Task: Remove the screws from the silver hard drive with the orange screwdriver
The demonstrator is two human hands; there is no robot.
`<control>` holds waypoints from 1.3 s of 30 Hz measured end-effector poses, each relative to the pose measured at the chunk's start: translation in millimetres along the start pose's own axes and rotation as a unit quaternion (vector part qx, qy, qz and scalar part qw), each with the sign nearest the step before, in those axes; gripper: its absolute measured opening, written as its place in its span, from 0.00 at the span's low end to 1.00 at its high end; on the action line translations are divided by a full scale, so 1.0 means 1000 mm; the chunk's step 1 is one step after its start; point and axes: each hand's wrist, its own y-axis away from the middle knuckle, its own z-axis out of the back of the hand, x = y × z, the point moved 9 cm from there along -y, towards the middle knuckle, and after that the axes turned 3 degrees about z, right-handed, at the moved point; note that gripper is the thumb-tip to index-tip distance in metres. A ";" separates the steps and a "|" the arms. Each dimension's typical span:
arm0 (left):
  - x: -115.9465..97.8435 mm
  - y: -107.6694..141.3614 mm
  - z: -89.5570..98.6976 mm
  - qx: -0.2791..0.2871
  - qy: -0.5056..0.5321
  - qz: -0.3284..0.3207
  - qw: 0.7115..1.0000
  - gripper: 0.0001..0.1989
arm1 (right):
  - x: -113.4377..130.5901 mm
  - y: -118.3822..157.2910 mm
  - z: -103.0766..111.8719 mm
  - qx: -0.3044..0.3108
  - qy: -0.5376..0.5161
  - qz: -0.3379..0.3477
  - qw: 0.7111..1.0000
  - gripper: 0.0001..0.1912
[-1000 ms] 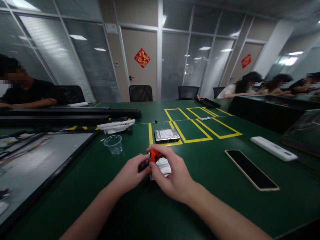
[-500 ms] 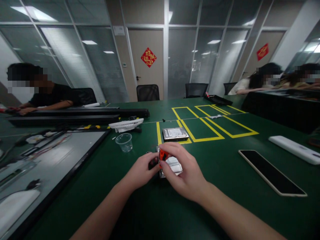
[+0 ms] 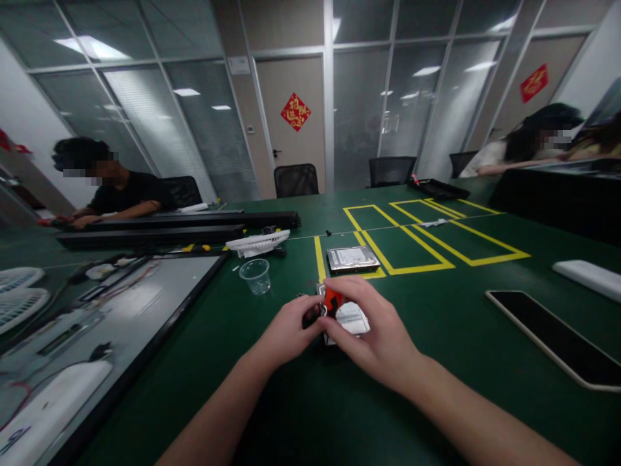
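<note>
We have a green table [image 3: 451,317] before us, a black-framed grey panel [image 3: 160,285] lying at left. Yellow tape rectangles [image 3: 422,268] on the far side. Smartphone [image 3: 553,333] flat at right. Our right hand [image 3: 383,330] and left hand [image 3: 286,330] meet in front of us. Farther hard drive [image 3: 352,259] lies beyond them, label up; nearer hard drive [image 3: 353,320] sits by our fingers, partly hidden. Clear plastic cup [image 3: 256,277] stands upright, left of the farther drive. Smallest: an orange-and-black tool [image 3: 332,298], pinched between right thumb and fingers at the nearer drive; whether our left grips anything, we cannot tell
</note>
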 end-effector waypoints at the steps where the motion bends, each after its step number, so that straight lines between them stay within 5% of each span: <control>1: 0.000 0.000 0.000 0.000 -0.002 0.000 1.000 0.12 | 0.000 0.000 0.001 -0.007 0.004 0.002 1.000 0.27; 19: -0.004 0.001 0.001 -0.003 0.000 -0.004 1.000 0.13 | 0.001 -0.001 0.002 -0.010 -0.008 0.012 1.000 0.25; 25: -0.003 0.001 0.000 0.000 0.000 0.001 1.000 0.12 | -0.007 0.003 -0.004 0.004 -0.026 -0.036 0.999 0.29; 39: -0.002 0.001 0.001 0.000 0.002 0.002 1.000 0.13 | 0.002 -0.001 -0.001 -0.005 -0.017 -0.003 1.000 0.27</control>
